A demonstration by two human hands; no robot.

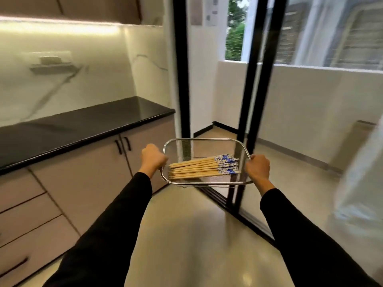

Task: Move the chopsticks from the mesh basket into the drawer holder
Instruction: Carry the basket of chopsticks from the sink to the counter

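I hold a rectangular steel mesh basket out in front of me, level, above the floor. My left hand grips its left rim and my right hand grips its right rim. Several wooden chopsticks with blue-and-white patterned ends lie side by side inside the basket, pointing left to right. Closed drawers sit at the lower left under the counter; no drawer holder is visible.
A black countertop runs along the left wall over beige cabinet doors with black handles. Black-framed sliding glass doors stand ahead, their floor track just beyond the basket. Glossy floor lies below my arms.
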